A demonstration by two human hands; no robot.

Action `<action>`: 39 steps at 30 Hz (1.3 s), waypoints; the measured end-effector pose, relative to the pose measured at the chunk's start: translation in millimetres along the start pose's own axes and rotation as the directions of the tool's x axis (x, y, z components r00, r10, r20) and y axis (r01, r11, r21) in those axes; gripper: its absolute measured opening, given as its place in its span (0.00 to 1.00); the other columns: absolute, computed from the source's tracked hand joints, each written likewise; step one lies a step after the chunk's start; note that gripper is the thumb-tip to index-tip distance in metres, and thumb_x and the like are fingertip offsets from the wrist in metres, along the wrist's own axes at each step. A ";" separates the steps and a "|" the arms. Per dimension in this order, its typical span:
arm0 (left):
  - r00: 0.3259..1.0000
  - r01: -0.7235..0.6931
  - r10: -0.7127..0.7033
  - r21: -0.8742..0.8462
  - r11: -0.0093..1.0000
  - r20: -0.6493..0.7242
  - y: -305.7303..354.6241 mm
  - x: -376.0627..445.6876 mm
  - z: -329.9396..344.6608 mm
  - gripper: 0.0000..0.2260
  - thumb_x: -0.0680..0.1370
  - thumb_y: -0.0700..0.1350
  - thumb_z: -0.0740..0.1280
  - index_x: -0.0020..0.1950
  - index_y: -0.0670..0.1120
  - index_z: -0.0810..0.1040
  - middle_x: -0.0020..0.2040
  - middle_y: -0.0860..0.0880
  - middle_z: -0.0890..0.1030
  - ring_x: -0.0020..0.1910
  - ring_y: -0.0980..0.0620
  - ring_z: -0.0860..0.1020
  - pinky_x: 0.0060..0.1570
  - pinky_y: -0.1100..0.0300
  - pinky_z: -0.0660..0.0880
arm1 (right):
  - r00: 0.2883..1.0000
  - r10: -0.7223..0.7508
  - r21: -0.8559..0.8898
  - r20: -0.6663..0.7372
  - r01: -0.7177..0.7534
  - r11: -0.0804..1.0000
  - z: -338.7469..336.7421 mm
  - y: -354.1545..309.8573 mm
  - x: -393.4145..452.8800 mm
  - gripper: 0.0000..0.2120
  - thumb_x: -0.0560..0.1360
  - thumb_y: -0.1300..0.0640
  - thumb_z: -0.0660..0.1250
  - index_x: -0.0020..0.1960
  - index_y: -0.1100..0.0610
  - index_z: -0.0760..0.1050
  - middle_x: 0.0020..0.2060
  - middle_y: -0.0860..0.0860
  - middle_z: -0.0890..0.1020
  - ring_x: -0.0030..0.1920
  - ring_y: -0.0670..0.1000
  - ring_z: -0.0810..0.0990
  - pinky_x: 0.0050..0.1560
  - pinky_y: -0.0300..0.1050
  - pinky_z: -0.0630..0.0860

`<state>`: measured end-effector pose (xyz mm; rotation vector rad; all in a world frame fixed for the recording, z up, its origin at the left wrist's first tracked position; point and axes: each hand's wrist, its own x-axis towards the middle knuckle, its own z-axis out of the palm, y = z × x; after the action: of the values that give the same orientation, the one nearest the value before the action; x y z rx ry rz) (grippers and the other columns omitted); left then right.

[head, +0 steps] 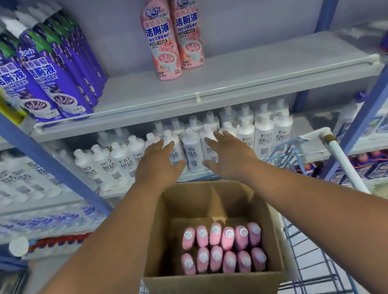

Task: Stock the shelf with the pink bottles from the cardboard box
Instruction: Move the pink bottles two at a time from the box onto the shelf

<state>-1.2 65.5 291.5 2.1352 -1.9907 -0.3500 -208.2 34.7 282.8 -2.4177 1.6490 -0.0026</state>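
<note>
Two pink bottles (172,31) stand upright side by side at the back middle of the grey shelf (227,76). Below, an open cardboard box (208,285) sits in a wire cart and holds several pink bottles (222,249) in two rows, caps up. My left hand (159,164) and my right hand (228,153) hover with fingers spread, empty, above the box's far edge and in front of the lower shelf of white bottles. Neither hand touches a bottle.
Purple bottles (42,68) fill the left part of the same shelf. White bottles (261,134) line the shelf below. Blue uprights (38,155) frame the bay. The blue wire cart (314,267) has a white handle (344,164) at the right.
</note>
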 end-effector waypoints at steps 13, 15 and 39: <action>0.963 -0.066 0.082 -0.070 0.995 0.256 -74.4 1.6 100.4 0.35 0.78 0.59 0.68 0.81 0.52 0.58 0.81 0.50 0.57 0.80 0.49 0.53 0.77 0.54 0.53 | 0.979 0.043 0.066 0.200 -0.057 0.996 135.4 -33.7 -2.7 0.35 0.79 0.38 0.58 0.81 0.47 0.49 0.81 0.50 0.53 0.80 0.54 0.50 0.76 0.53 0.56; 0.959 -0.064 0.084 -0.083 0.995 0.270 -84.6 -1.6 119.1 0.36 0.77 0.57 0.70 0.81 0.50 0.59 0.81 0.49 0.58 0.80 0.49 0.54 0.77 0.55 0.52 | 0.968 0.032 0.083 0.247 -0.054 0.995 155.0 -35.9 -2.7 0.36 0.80 0.39 0.58 0.82 0.47 0.49 0.81 0.49 0.52 0.81 0.54 0.49 0.76 0.52 0.56; 0.844 0.327 -0.150 -0.274 0.904 0.514 -150.1 -34.2 311.8 0.15 0.71 0.55 0.71 0.57 0.60 0.73 0.52 0.59 0.80 0.51 0.54 0.79 0.48 0.57 0.74 | 0.913 0.207 0.107 0.351 -0.259 0.960 333.7 -46.0 20.5 0.27 0.73 0.35 0.62 0.67 0.48 0.71 0.60 0.51 0.78 0.66 0.55 0.69 0.60 0.51 0.67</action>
<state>43.5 114.9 -49.9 2.2026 -1.6778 -1.2994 -117.6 90.3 -37.5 -1.9635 1.6936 0.2961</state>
